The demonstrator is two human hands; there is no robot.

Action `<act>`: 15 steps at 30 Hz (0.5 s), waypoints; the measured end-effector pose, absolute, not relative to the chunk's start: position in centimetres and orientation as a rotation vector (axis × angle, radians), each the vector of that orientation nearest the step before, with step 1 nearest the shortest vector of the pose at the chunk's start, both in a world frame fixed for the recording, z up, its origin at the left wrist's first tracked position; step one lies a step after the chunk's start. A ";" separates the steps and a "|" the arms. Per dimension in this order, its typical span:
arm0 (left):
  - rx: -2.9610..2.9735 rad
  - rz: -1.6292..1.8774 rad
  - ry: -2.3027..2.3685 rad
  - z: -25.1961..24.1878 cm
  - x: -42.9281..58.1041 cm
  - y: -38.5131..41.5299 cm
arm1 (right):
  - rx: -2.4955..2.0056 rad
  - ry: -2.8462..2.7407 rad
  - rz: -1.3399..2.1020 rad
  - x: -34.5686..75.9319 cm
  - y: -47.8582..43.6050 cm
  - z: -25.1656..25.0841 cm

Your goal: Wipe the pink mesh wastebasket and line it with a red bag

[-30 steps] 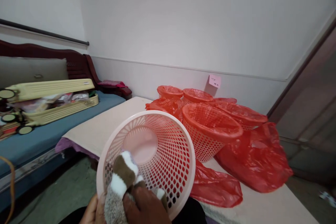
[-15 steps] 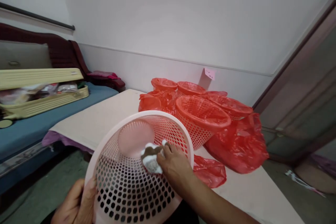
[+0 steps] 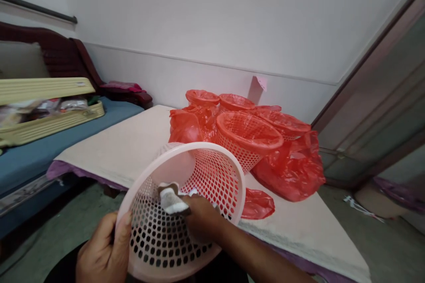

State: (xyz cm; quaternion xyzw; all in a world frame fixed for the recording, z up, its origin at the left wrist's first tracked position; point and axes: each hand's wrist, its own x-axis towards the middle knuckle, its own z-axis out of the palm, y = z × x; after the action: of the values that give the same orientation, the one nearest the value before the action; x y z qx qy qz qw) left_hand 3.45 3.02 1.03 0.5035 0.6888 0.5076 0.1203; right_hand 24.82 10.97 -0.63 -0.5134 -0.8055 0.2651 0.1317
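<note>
A pale pink perforated plastic basket is tilted toward me in front of my lap. My left hand grips its near left rim, fingers curled over the edge. My right hand reaches inside the basket and is closed on a small brown and white cloth, pressing it against the inner wall near the bottom.
Several red baskets lined with red plastic bags stand on the beige table behind. A blue bed with an open cream case lies at left. A door frame is at right.
My right hand with the cloth has slid lower and leftward inside the basket. My left hand has shifted a little along the rim, and the view has panned right.
</note>
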 end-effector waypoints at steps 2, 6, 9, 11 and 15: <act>1.481 1.453 2.026 0.9 3.3 3.1 | -1.387 -2.038 1.129 24.8 11.2 -1.1; 1.429 1.399 2.009 0.8 3.0 2.8 | -1.124 -1.077 1.773 25.1 9.9 -0.9; 1.353 1.384 1.979 0.9 3.2 2.6 | -1.142 -0.514 1.868 25.9 8.2 -0.1; 1.330 1.366 1.951 0.8 3.5 2.4 | -1.140 -0.351 1.833 26.8 7.4 0.5; 1.281 1.359 1.864 -0.1 3.9 2.1 | -0.996 -0.433 1.658 28.0 8.4 2.1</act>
State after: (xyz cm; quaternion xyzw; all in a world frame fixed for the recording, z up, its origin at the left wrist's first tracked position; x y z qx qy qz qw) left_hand 3.94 2.06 -0.09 0.4703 0.6841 0.4989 0.2490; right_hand 27.98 8.38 2.11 -0.4204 -0.1827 0.6998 0.5479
